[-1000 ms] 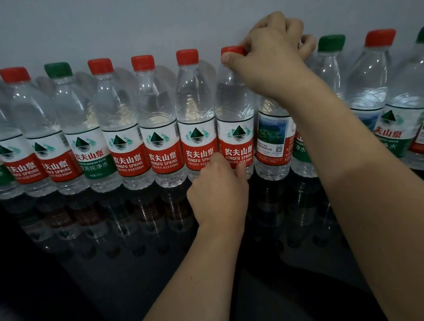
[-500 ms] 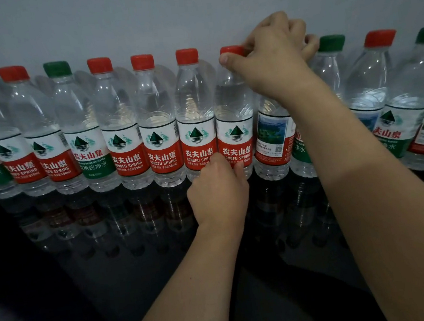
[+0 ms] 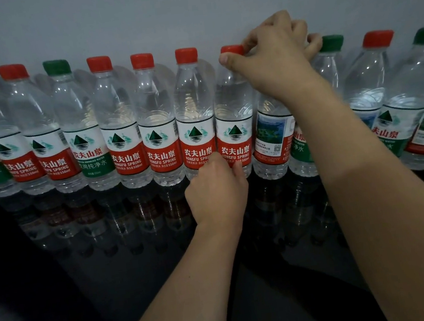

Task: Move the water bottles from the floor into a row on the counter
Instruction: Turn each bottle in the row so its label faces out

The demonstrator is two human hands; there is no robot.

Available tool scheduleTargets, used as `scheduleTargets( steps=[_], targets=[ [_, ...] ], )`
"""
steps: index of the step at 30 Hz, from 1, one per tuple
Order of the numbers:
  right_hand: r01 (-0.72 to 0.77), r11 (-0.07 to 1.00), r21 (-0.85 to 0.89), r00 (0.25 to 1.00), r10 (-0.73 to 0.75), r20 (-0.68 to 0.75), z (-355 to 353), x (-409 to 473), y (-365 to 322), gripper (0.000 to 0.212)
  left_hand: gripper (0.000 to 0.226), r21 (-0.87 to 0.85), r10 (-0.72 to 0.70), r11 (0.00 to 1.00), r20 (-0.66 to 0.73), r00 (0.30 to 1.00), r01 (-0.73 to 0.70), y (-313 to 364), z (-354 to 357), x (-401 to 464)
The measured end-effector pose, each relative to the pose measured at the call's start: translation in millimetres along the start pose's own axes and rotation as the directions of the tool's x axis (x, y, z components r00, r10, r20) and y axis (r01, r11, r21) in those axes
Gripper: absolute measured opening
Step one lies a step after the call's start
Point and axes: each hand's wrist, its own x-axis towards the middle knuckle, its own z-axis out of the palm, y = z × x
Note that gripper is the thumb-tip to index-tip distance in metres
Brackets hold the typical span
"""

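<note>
A long row of clear water bottles stands on a dark glossy counter [image 3: 91, 278] against a grey wall. One red-capped bottle with a red label [image 3: 232, 101] stands in the middle of the row. My right hand [image 3: 272, 55] grips its cap from above, thumb on the cap's front. Lower down, my left hand [image 3: 217, 189] holds the same bottle at its base, fingers curled against the label's lower edge. The bottle stands upright, touching the red-label bottle [image 3: 193, 109] to its left.
Several red- and green-capped bottles [image 3: 116, 119] stand left of the held one. To its right, partly behind my right arm, stand a blue-pictured-label bottle [image 3: 271, 131] and more bottles [image 3: 368, 86]. The grey wall [image 3: 159, 11] is close behind. The counter reflects the bottles.
The held bottle has edged very slightly left toward its neighbour. Both hands keep the same hold.
</note>
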Motion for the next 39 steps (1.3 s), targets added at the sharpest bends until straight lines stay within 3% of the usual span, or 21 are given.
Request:
scheduleTargets(
  steps=[4, 9, 16, 25, 34, 39],
  targets=[
    [0.032, 1.000, -0.001, 0.999, -0.032, -0.041, -10.1, -4.8, 8.2, 0.057, 0.032, 0.010, 0.021, 1.000, -0.035, 0.999, -0.021, 0.2, -6.5, -4.7],
    [0.103, 0.981, -0.167, 0.980, -0.129, -0.154, -25.5, -14.8, 32.8, 0.047, 0.029, 0.000, 0.073, 0.997, -0.081, 0.994, -0.074, 15.8, -15.7, -16.4],
    [0.041, 0.983, -0.182, 0.989, -0.066, -0.134, -29.1, -5.9, 53.8, 0.044, 0.028, -0.045, 0.023, 0.999, 0.005, 1.000, -0.023, 57.3, 3.9, -25.1],
    [-0.017, 0.975, -0.223, 0.989, -0.017, -0.148, -28.3, 4.4, 59.4, 0.060, 0.035, -0.003, 0.033, 0.999, -0.034, 0.999, -0.033, 52.7, 24.3, -11.1],
    [-0.059, 0.987, -0.147, 0.991, 0.041, -0.125, -23.9, 4.6, 60.6, 0.060, 0.039, -0.035, 0.030, 0.999, -0.024, 0.999, -0.031, 53.5, 26.6, -14.9],
    [-0.031, 0.997, -0.073, 0.995, 0.024, -0.099, -24.1, 4.7, 58.6, 0.039, 0.039, -0.016, 0.033, 0.999, -0.006, 0.999, -0.033, 53.0, 27.2, -14.3]
  ],
)
